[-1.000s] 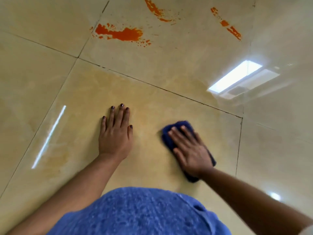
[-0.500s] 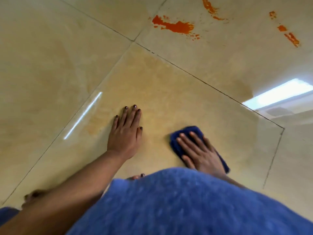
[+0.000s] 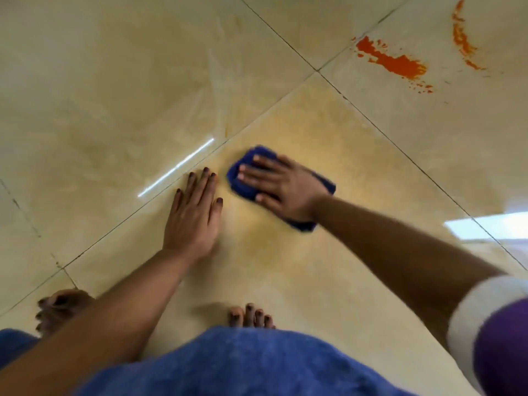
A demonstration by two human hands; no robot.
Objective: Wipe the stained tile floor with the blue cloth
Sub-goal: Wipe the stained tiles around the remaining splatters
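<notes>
Two hands flat: our left hand [image 3: 192, 217] stays braced on floor [image 3: 100, 95]; right hand [image 3: 281, 188] pressing blue cloth [image 3: 247, 170] has slid toward 10 o'clock, just beside left fingertips.

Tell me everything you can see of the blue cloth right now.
The cloth is dark blue, looks like soft terry, and is folded into a thick oblong pad. It lies flat on the yellowish tile, running diagonally. The right hand presses on it with straight, spread fingers, covering its middle; both ends show. The left hand lies beside it on the floor, apart. The orange stains are well away.
</notes>
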